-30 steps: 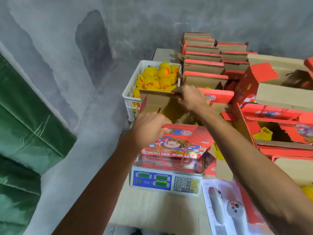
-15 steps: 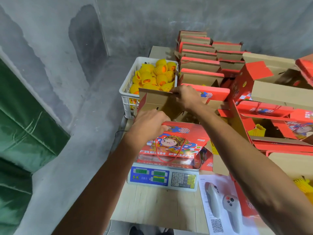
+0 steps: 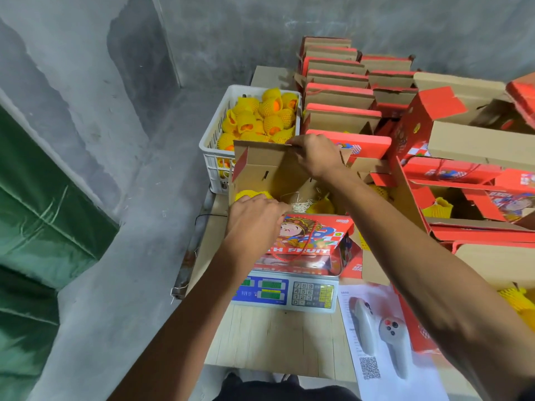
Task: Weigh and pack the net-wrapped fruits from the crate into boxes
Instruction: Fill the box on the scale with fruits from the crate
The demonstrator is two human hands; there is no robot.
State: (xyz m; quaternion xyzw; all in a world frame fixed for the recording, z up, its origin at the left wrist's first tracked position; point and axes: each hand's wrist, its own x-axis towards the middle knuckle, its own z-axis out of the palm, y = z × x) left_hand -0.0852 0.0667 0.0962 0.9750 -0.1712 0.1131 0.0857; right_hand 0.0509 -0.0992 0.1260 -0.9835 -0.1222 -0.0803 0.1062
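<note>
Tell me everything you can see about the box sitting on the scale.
The box is red printed cardboard with a cartoon figure, "FRUIT" lettering and a red cord handle on its front. It sits open on the scale, its plain brown lid flap raised behind. The right hand grips that flap's top edge; the left hand rests at the front-left rim. Inside, yellow net-wrapped fruits and pale shredded filler show.

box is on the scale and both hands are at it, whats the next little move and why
Probably fold the back flap down toward the front. The right hand pinches that flap's top edge, upright, and the left hand is at the near rim of the box, which sits on the scale. Netted fruit shows inside, so closing seems next.
</note>
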